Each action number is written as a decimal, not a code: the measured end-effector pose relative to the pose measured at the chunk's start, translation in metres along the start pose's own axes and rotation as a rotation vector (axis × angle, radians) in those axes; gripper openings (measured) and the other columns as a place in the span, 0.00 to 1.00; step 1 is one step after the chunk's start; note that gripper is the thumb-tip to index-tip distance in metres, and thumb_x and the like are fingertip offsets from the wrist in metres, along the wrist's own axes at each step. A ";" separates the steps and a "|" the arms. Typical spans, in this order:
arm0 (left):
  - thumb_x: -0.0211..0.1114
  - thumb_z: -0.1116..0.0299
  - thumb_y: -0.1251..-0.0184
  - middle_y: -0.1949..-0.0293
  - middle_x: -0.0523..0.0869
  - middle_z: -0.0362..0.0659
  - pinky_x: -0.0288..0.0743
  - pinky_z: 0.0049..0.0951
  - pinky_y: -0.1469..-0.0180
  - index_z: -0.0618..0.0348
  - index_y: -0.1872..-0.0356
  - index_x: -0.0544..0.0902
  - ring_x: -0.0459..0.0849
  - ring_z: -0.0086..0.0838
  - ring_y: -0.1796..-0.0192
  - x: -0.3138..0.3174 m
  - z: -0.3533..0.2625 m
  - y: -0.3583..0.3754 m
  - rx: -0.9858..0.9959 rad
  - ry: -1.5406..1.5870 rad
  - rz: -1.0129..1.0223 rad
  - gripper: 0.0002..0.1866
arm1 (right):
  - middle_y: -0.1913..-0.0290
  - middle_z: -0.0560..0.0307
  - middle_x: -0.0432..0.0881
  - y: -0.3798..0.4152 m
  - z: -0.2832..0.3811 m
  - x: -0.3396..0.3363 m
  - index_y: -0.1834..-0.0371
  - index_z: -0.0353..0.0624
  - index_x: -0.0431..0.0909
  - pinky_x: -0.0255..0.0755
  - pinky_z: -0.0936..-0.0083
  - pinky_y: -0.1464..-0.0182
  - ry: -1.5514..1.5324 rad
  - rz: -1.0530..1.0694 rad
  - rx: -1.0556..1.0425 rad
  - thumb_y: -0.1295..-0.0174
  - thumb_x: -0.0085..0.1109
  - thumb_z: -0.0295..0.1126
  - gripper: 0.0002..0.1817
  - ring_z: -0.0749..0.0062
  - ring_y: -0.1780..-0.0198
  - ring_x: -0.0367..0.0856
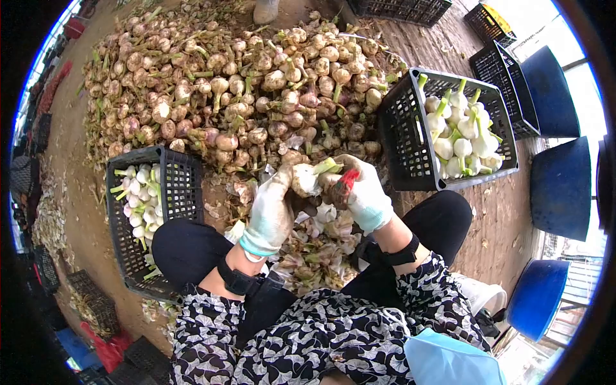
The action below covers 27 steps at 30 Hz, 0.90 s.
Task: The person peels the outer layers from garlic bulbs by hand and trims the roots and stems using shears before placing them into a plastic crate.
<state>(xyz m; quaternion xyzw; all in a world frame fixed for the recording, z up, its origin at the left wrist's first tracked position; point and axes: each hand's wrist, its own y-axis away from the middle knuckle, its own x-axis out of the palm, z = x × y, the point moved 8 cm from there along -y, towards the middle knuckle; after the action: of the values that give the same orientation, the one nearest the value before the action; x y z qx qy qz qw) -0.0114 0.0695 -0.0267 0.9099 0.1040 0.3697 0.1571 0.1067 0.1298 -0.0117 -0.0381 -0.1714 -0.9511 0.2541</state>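
Between my hands is a garlic bulb, partly peeled to white, with its short green stem pointing right. My left hand, in a white glove with a pale green cuff, is closed around the bulb's left side. My right hand, gloved alike, has its fingers closed at the stem end. A red wrapped piece shows at its thumb; I cannot tell whether it is a tool handle or tape. Loose garlic skins lie on the ground below my hands, between my knees.
A big heap of unpeeled garlic spreads in front. One black crate of cleaned white bulbs stands at right, another crate at left by my knee. Blue tubs line the right side. A blue face mask hangs at lower right.
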 end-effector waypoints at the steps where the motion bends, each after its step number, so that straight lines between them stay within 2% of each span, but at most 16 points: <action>1: 0.48 0.56 0.27 0.61 0.83 0.44 0.79 0.28 0.64 0.69 0.48 0.75 0.82 0.26 0.61 0.004 -0.006 0.001 0.074 -0.067 -0.002 0.23 | 0.65 0.60 0.81 0.000 -0.003 -0.001 0.57 0.32 0.75 0.72 0.84 0.61 -0.004 -0.001 -0.001 0.44 0.64 0.28 0.15 0.84 0.64 0.76; 3: 0.55 0.62 0.30 0.58 0.82 0.45 0.78 0.25 0.61 0.70 0.44 0.72 0.81 0.23 0.61 0.011 -0.028 0.009 0.476 -0.487 -0.072 0.22 | 0.66 0.60 0.81 0.000 -0.005 -0.002 0.55 0.32 0.74 0.71 0.84 0.62 -0.282 0.006 -0.031 0.45 0.65 0.28 0.16 0.84 0.66 0.75; 6: 0.62 0.66 0.34 0.54 0.81 0.47 0.77 0.23 0.58 0.72 0.41 0.69 0.80 0.22 0.59 0.014 -0.034 0.010 0.541 -0.756 -0.023 0.25 | 0.66 0.62 0.80 0.003 0.006 0.001 0.58 0.32 0.75 0.70 0.84 0.63 -0.049 -0.018 -0.063 0.43 0.63 0.27 0.13 0.85 0.66 0.74; 7: 0.64 0.65 0.37 0.52 0.80 0.48 0.79 0.26 0.57 0.72 0.42 0.69 0.81 0.26 0.57 0.015 -0.033 0.013 0.234 -0.497 0.006 0.27 | 0.67 0.63 0.80 0.008 0.015 0.004 0.59 0.32 0.75 0.70 0.84 0.64 0.111 -0.014 -0.071 0.42 0.61 0.27 0.12 0.85 0.66 0.73; 9: 0.66 0.63 0.39 0.51 0.80 0.49 0.80 0.28 0.58 0.72 0.41 0.68 0.82 0.30 0.54 0.009 -0.018 0.008 0.031 -0.103 0.138 0.30 | 0.68 0.62 0.80 0.013 0.023 0.004 0.60 0.31 0.76 0.69 0.85 0.66 0.059 0.032 -0.117 0.42 0.62 0.29 0.12 0.86 0.67 0.73; 12: 0.66 0.60 0.40 0.51 0.80 0.49 0.82 0.29 0.61 0.72 0.41 0.67 0.83 0.33 0.54 0.020 -0.022 0.015 -0.071 0.040 0.247 0.32 | 0.68 0.63 0.81 0.020 0.013 0.005 0.56 0.34 0.76 0.69 0.85 0.70 -0.102 0.212 0.050 0.42 0.63 0.36 0.17 0.85 0.71 0.75; 14: 0.67 0.57 0.41 0.50 0.80 0.49 0.82 0.31 0.61 0.70 0.38 0.65 0.82 0.34 0.52 0.021 -0.022 0.018 -0.141 0.090 0.317 0.36 | 0.68 0.63 0.80 0.030 0.021 0.014 0.55 0.35 0.76 0.69 0.85 0.70 -0.259 0.175 0.115 0.42 0.63 0.36 0.17 0.85 0.70 0.76; 15: 0.67 0.57 0.41 0.50 0.80 0.49 0.82 0.31 0.61 0.70 0.38 0.65 0.82 0.34 0.52 0.022 -0.019 0.016 -0.143 0.088 0.315 0.36 | 0.68 0.63 0.80 0.032 0.018 0.016 0.54 0.36 0.76 0.70 0.85 0.69 -0.413 0.138 0.180 0.41 0.62 0.36 0.17 0.84 0.70 0.77; 17: 0.69 0.55 0.43 0.50 0.80 0.47 0.80 0.29 0.59 0.70 0.37 0.64 0.81 0.32 0.52 0.009 -0.018 0.007 -0.077 -0.015 0.117 0.38 | 0.66 0.63 0.81 0.026 0.004 0.012 0.53 0.36 0.75 0.70 0.86 0.67 -0.447 0.181 0.171 0.41 0.62 0.36 0.18 0.84 0.67 0.77; 19: 0.72 0.65 0.45 0.58 0.82 0.44 0.76 0.22 0.56 0.71 0.40 0.67 0.81 0.26 0.59 0.014 -0.030 0.011 0.264 -0.284 0.095 0.34 | 0.65 0.62 0.81 0.025 0.009 0.022 0.52 0.36 0.75 0.71 0.85 0.65 -0.475 0.278 0.156 0.39 0.61 0.37 0.18 0.83 0.66 0.77; 20: 0.73 0.60 0.47 0.58 0.81 0.42 0.77 0.22 0.57 0.70 0.42 0.69 0.81 0.25 0.59 0.010 -0.030 0.012 0.235 -0.421 0.096 0.36 | 0.65 0.61 0.81 0.023 -0.008 0.015 0.53 0.37 0.76 0.73 0.83 0.62 -0.265 0.285 0.038 0.38 0.59 0.36 0.15 0.80 0.65 0.78; 21: 0.75 0.55 0.50 0.58 0.81 0.41 0.77 0.22 0.57 0.69 0.43 0.70 0.80 0.23 0.59 0.005 -0.029 0.014 0.204 -0.555 0.093 0.38 | 0.63 0.58 0.82 0.025 0.011 0.018 0.57 0.36 0.78 0.75 0.78 0.58 -0.044 0.215 0.086 0.35 0.53 0.37 0.14 0.76 0.63 0.80; 23: 0.76 0.60 0.52 0.59 0.82 0.41 0.77 0.22 0.56 0.69 0.43 0.70 0.81 0.23 0.59 0.012 -0.023 0.017 0.008 -0.256 0.110 0.37 | 0.62 0.55 0.83 0.000 0.009 -0.027 0.60 0.34 0.79 0.75 0.75 0.56 0.198 0.171 -0.450 0.33 0.47 0.38 0.17 0.73 0.62 0.81; 24: 0.76 0.63 0.52 0.56 0.81 0.43 0.76 0.22 0.56 0.69 0.42 0.69 0.81 0.25 0.57 0.010 -0.017 0.017 -0.045 -0.140 0.147 0.38 | 0.64 0.55 0.84 -0.010 -0.005 -0.043 0.65 0.34 0.79 0.75 0.75 0.56 -0.405 -0.066 -0.008 0.33 0.43 0.40 0.20 0.71 0.63 0.82; 25: 0.76 0.63 0.52 0.56 0.81 0.43 0.76 0.22 0.56 0.69 0.42 0.69 0.81 0.25 0.57 0.009 -0.016 0.018 -0.045 -0.143 0.149 0.38 | 0.66 0.56 0.84 -0.009 0.026 -0.046 0.70 0.37 0.80 0.74 0.74 0.59 -0.242 -0.139 -0.104 0.35 0.46 0.40 0.18 0.70 0.63 0.81; 27: 0.76 0.64 0.52 0.51 0.80 0.46 0.76 0.21 0.55 0.69 0.39 0.67 0.81 0.28 0.53 0.010 -0.017 0.017 -0.011 -0.150 0.168 0.40 | 0.67 0.53 0.84 -0.014 -0.023 -0.049 0.71 0.39 0.81 0.73 0.71 0.62 0.163 0.030 -0.041 0.36 0.51 0.42 0.18 0.65 0.65 0.82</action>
<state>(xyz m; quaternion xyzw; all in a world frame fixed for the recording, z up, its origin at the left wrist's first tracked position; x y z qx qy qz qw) -0.0152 0.0600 -0.0021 0.9396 0.0134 0.3130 0.1378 0.1424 0.1565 -0.0453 0.0318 -0.1302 -0.9505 0.2804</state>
